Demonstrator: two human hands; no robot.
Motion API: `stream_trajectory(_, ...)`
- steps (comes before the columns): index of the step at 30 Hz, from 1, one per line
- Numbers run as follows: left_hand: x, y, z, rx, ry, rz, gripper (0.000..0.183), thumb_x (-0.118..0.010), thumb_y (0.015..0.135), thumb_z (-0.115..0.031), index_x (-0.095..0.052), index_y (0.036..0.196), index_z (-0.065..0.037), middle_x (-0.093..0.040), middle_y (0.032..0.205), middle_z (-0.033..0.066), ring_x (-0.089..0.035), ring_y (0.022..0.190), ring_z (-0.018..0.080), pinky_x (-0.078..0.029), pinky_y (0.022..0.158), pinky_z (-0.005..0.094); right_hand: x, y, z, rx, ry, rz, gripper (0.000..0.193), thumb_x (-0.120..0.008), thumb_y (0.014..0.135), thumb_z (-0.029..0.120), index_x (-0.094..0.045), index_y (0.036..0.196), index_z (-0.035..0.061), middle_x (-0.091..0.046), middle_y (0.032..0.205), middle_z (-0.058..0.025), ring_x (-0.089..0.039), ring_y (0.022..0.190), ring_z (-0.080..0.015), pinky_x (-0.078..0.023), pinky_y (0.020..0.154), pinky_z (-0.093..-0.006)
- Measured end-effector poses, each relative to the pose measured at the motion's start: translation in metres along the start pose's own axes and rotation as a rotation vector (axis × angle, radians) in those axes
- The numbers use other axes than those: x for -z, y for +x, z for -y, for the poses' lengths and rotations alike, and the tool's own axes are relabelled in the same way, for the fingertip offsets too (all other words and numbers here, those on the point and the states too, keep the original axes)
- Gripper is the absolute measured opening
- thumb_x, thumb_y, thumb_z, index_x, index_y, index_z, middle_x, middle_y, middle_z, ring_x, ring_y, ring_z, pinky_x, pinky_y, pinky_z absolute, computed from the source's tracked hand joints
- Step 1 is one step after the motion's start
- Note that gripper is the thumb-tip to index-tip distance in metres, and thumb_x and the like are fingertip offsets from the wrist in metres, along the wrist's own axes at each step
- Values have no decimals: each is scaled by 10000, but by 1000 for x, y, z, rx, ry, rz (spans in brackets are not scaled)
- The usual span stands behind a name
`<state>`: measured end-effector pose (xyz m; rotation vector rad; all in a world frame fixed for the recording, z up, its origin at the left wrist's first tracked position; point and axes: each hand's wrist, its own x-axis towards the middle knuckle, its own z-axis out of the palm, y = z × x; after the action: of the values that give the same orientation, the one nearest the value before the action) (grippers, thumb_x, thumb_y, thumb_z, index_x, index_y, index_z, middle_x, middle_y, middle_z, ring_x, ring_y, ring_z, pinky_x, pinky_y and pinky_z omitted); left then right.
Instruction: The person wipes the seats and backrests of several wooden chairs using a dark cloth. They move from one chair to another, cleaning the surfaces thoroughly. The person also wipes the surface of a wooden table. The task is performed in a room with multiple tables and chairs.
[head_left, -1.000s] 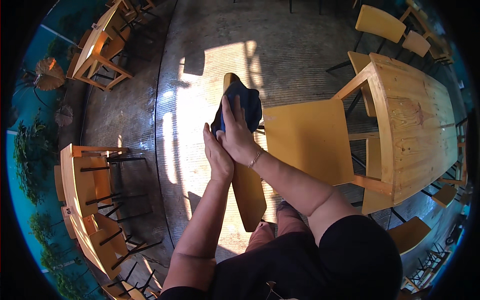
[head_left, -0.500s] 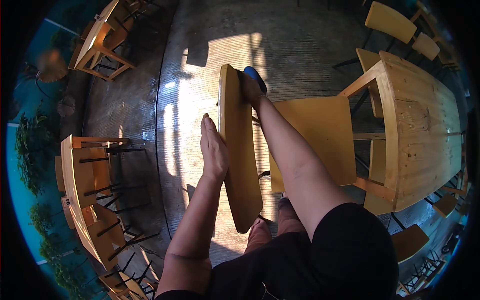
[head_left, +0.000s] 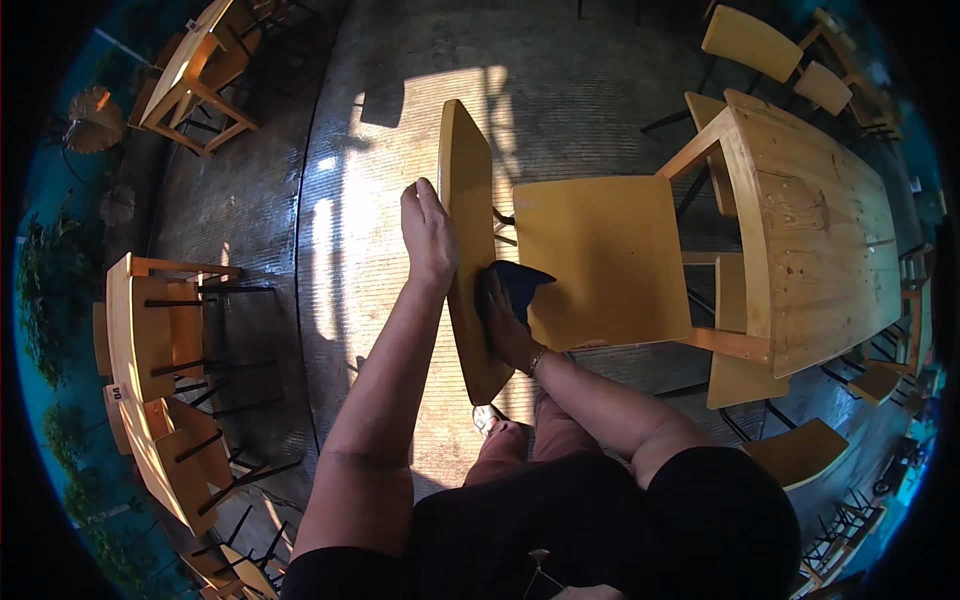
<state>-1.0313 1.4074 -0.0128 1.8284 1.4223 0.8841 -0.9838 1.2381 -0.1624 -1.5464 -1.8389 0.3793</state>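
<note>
A yellow wooden chair stands just in front of me, its backrest [head_left: 468, 190] upright and its square seat [head_left: 610, 260] to the right of it. Against the backrest's left face lies my left hand [head_left: 430, 235], flat with the fingers stretched out. My right hand [head_left: 507, 325] presses a dark blue cloth [head_left: 524, 284] to the right face, the side toward the seat. One corner of the cloth sticks out over the seat's edge. The fingers of my right hand are partly hidden by shadow and the cloth.
Right of the seat is a wooden table [head_left: 825, 240] with more chairs around it. Another table [head_left: 150, 360] with chairs tucked in stands on the left, and a further one [head_left: 195, 60] at the far left. Sunlight falls on the ridged floor [head_left: 360, 220]. My shoe [head_left: 485, 417] is below the backrest.
My right hand has moved from the far end of the backrest toward me, taking the blue cloth along the inner face. My left hand stays on the outer face, a little farther up.
</note>
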Motion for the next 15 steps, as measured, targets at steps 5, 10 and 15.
stream_trajectory(5,-9,5,0,124,-107,-149,578,-346,1033,-380,-536,1103,161,-606,987,309,-581,926,399,-440,864,433,31,-75,84,-189,309,-135,445,-449,918,-7,-422,1361,-30,-357,1430,-331,-267,1394,-485,-366,1096,-484)
stream_trajectory(10,9,-18,50,169,-271,-220,530,-409,991,-326,-560,788,140,-549,663,242,-517,639,339,-429,692,450,115,-52,156,-513,388,-100,164,-552,943,69,-605,1033,-57,-629,1027,-143,-626,862,-221,-490,737,-335)
stream_trajectory(15,64,-112,85,452,-519,11,389,-508,965,-311,-595,921,65,-566,773,79,-470,694,163,-425,668,326,185,-34,202,-415,737,-277,177,-591,964,112,-641,1047,-36,-636,958,-74,-566,830,-94,-466,730,-245)
